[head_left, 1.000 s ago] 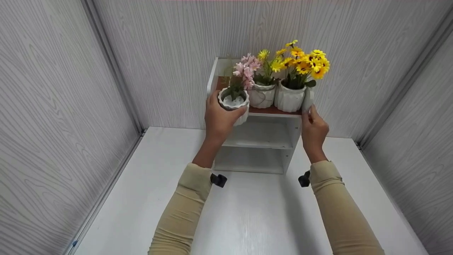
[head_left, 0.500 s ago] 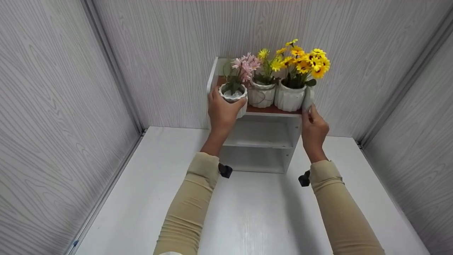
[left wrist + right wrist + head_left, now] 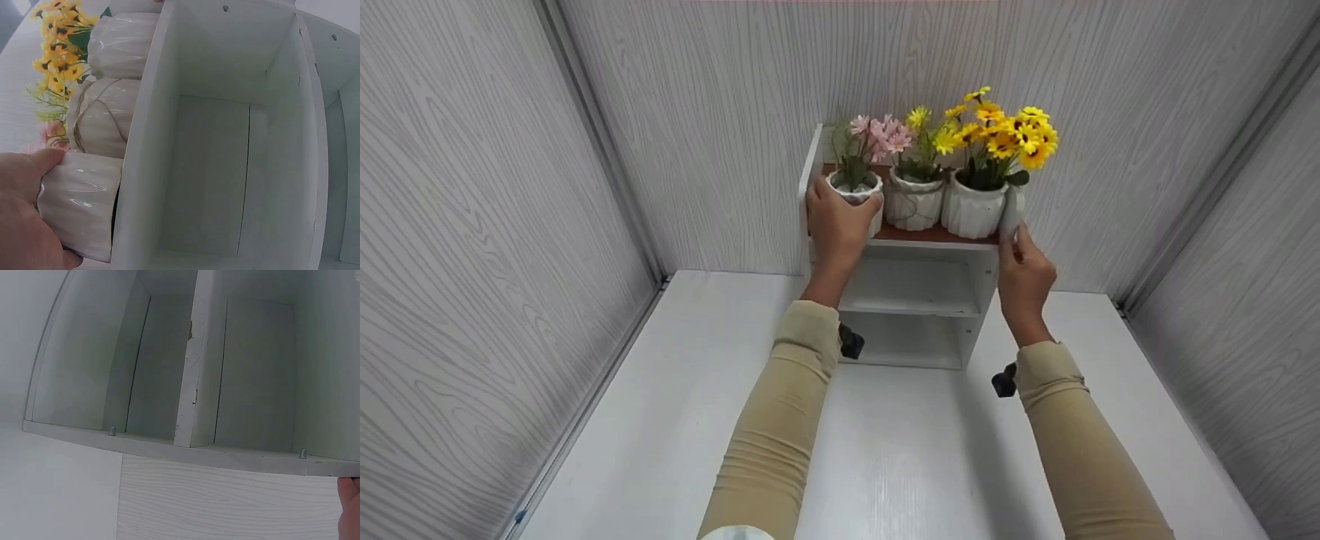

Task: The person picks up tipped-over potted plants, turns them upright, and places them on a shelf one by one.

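Observation:
A white ribbed flowerpot point(image 3: 81, 202) with pink flowers point(image 3: 877, 136) is held in my left hand point(image 3: 836, 225), thumb on the right side and fingers round the left. It is at the left end of the top board of a small white shelf unit point(image 3: 919, 244); in the left wrist view a thin dark gap shows under part of its base. Beside it stand a white pot point(image 3: 913, 206) with a cord round it and light yellow flowers, then a white pot point(image 3: 973, 211) with yellow-orange flowers. My right hand point(image 3: 1026, 270) pinches the unit's raised right side panel point(image 3: 1014, 208).
Two open compartments point(image 3: 911, 285) lie below the top board. The unit stands on a white table point(image 3: 900, 450), close to the grey wood-grain back wall point(image 3: 720, 135). Similar walls rise at left and right.
My left hand has moved the pink-flower pot away from me and slightly right, further onto the top board, level with the other pots. The right hand has stayed on the side panel.

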Available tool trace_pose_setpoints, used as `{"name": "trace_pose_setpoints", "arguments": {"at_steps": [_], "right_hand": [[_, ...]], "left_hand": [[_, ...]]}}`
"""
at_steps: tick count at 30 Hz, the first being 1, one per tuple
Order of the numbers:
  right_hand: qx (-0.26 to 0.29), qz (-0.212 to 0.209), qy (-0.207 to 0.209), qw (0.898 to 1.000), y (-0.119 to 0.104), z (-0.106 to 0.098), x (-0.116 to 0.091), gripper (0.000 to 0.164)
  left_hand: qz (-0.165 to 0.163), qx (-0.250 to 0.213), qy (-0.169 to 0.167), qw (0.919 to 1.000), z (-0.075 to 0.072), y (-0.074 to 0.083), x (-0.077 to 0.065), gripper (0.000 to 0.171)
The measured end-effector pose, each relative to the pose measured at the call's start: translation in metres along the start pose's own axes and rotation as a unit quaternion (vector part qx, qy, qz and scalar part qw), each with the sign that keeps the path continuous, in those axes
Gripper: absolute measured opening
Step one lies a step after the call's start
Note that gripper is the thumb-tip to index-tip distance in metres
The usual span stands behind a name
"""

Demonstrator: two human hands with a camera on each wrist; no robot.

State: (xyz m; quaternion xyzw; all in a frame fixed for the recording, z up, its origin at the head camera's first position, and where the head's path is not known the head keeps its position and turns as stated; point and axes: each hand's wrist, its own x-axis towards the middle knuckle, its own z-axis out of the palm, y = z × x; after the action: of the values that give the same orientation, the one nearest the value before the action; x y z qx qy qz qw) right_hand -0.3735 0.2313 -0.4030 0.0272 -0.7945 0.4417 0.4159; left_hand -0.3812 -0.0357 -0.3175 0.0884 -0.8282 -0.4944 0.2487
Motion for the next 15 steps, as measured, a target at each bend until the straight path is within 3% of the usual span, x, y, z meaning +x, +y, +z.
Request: {"name": "trace_pose_setpoints", "arguments": {"at_steps": [15], "right_hand": [[-0.005,-0.012,0.006,1.0,0.001,0.0,0.001,0.04]], "left_hand": [[0.01,-0.01,0.021,0.9997,0.016,0.0,0.014,0.095]]}}
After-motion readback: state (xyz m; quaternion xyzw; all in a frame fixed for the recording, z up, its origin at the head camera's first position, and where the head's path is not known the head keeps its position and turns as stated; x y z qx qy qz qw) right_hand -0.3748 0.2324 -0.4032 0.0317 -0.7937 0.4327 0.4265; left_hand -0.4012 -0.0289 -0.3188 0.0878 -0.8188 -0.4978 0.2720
